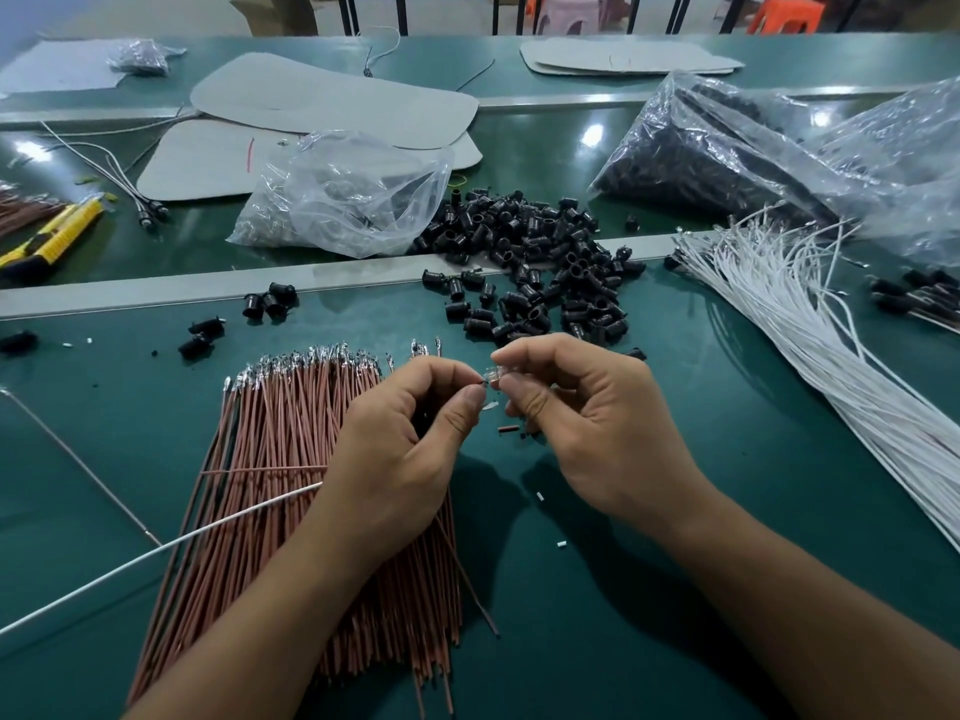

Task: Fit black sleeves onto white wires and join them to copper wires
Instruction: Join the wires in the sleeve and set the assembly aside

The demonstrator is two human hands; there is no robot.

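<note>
1. Head view: the left hand (405, 439) and right hand (587, 428) are meeting fingertip to fingertip above the table (779, 459), just nearer the person than the sleeves (540, 267).
2. The left thumb and forefinger are pinching one end of a small clear part (491, 375). The right thumb and forefinger are pinching its other end. The remaining fingers of both hands are curling loosely inward.
3. A white wire (156, 548) is emerging from beneath the left hand. Its long axis is running diagonally, its far end pointing down-left and leaving the frame. Its working end is hiding inside the hand, so whether the palm is gripping it cannot be told.
4. The copper wires (280, 485) are lying under the left wrist. Their long axis is running away from the person, with the metal tips pointing toward the sleeves.
5. The spare white wires (810, 345) are fanning across the right side of the table, well apart from the hands.
6. Judged step: a wire end is probably being joined at the clear part. This is going best when both pinches are staying close to the joint, the pieces are lining up on one axis, and the push is going straight rather than bending the tip.
</note>
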